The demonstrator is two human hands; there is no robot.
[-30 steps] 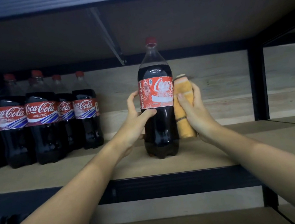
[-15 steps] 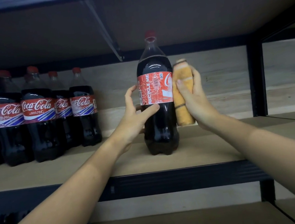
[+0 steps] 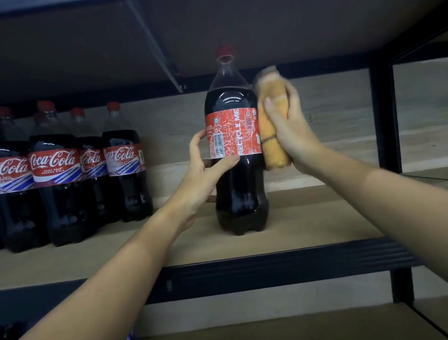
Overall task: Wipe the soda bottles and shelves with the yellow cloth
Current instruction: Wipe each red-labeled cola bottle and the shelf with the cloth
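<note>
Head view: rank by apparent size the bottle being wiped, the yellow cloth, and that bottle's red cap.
1. Bottle being wiped, tallest and widest, though it stands nearer the camera than the row on the left.
2. Yellow cloth, folded, pressed against the bottle's side by the right hand.
3. Red cap, smallest by far.

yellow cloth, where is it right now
In the head view the cloth is right of centre, held in the right hand and pressed against the right side of the lone bottle on the middle shelf.
</note>
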